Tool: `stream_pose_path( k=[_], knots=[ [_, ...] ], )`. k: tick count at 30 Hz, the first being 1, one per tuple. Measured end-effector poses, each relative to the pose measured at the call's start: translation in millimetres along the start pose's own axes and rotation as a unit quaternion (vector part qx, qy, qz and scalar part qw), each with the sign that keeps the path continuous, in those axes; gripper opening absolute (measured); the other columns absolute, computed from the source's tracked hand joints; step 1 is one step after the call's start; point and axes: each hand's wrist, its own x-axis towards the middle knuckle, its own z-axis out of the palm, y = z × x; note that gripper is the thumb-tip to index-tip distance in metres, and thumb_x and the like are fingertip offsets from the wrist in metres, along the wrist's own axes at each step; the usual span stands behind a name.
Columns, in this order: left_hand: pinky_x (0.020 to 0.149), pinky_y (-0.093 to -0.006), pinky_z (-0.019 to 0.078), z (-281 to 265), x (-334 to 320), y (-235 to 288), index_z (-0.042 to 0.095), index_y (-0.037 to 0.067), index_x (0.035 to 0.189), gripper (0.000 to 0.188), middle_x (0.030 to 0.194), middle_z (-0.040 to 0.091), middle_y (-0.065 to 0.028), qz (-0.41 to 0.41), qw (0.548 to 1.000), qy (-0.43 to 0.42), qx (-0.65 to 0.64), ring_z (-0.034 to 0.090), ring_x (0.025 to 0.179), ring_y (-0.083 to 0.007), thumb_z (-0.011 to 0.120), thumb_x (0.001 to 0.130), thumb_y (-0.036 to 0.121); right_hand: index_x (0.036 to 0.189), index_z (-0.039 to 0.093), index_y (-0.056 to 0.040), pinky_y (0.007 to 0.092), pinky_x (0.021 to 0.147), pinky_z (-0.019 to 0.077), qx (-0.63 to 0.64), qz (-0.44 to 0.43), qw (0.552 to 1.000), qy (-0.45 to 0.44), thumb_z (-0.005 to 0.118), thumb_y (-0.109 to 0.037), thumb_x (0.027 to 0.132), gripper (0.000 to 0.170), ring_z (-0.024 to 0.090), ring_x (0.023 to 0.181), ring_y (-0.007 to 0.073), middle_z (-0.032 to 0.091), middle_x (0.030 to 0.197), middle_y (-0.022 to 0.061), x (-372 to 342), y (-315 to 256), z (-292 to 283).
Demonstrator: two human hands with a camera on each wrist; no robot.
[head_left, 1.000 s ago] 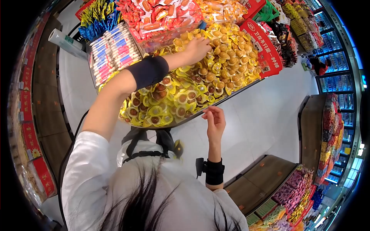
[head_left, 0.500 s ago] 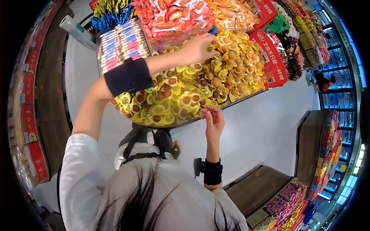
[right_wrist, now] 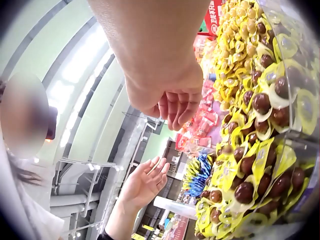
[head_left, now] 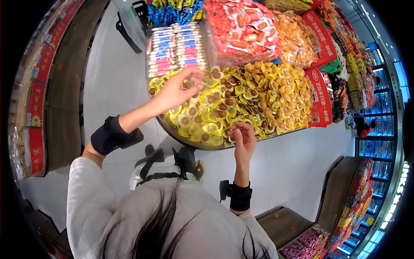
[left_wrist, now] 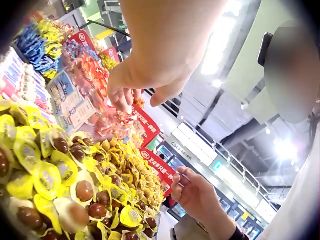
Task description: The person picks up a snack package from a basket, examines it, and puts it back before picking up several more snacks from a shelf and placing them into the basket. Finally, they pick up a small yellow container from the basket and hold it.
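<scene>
A person's left hand [head_left: 177, 89], empty, its fingers loosely bent and slightly spread, thumb apart, hangs above a heap of yellow packs [head_left: 241, 103]. White sticks [head_left: 187, 49] lie just beyond those fingers, red packs [head_left: 243, 34] ahead and to their right. The right hand [head_left: 245, 142], fingers loosely curled, nothing visible in them, hovers near the heap's closest edge.
</scene>
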Motion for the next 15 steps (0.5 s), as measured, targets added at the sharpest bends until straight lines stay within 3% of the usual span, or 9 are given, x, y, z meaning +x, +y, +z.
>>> stream_pose_path(
  k=[8,15],
  knots=[
    [0.076,-0.0255,0.0430,-102.0,-93.8,-29.8,0.048,0.005,0.109,0.027,0.107,0.053,-0.0035,-0.008,0.995,0.068,-0.069,0.052,0.096,-0.0119,0.053,0.083,0.005,0.100,0.050,0.0012,0.0223,0.068,0.0451,-0.012,-0.022,0.997,-0.067,0.048,-0.002,0.085,0.015,0.055,0.072,0.0107,0.058,0.087,0.0085,-23.5,-4.6,124.2],
    [0.074,-0.0250,0.0425,-205.2,-210.1,-113.1,0.047,0.005,0.110,0.028,0.106,0.054,-0.0048,-0.066,0.982,0.161,-0.076,0.054,0.093,-0.0119,0.053,0.083,0.007,0.102,0.051,0.0001,0.0215,0.069,0.0445,-0.021,0.039,0.985,-0.167,0.049,-0.005,0.086,0.017,0.055,0.075,0.0100,0.059,0.089,0.0072,-46.1,22.2,254.6]
  ],
)
